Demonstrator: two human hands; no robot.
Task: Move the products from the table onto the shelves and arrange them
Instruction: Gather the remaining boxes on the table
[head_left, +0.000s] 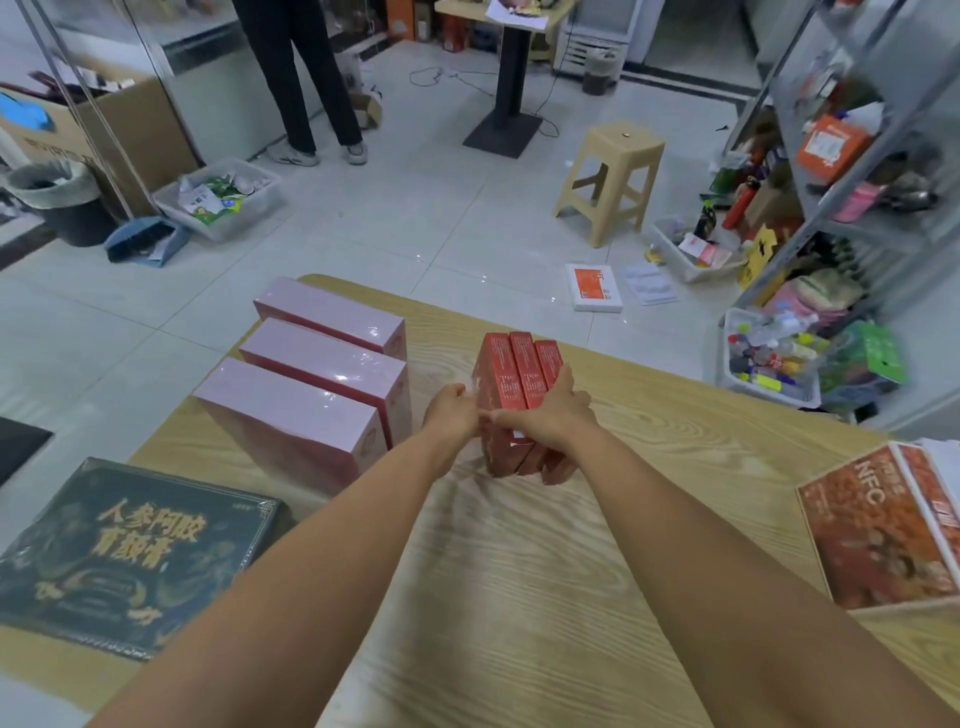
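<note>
Boxes, three red ones, stand on end side by side at the middle of the desk, faces touching, long axis upright, the row running left to right. The left grip presses the row's left face; its fingers lie behind the pack, so I cannot tell whether they are flat or curled. The right grip lies over the near side, thumb across the front and fingers wrapped onto the right face, so the pack is squeezed between the two. The shelves stand off to the right across the floor, well apart from the desk, on the right grip's side; the lift probably swings that way. Just left of the pack stand three pink boxes; a dark green box lies nearer. Orange boxes are cut off at the right edge. The hands hide part of the red boxes' near faces, and the print is too small to read.
</note>
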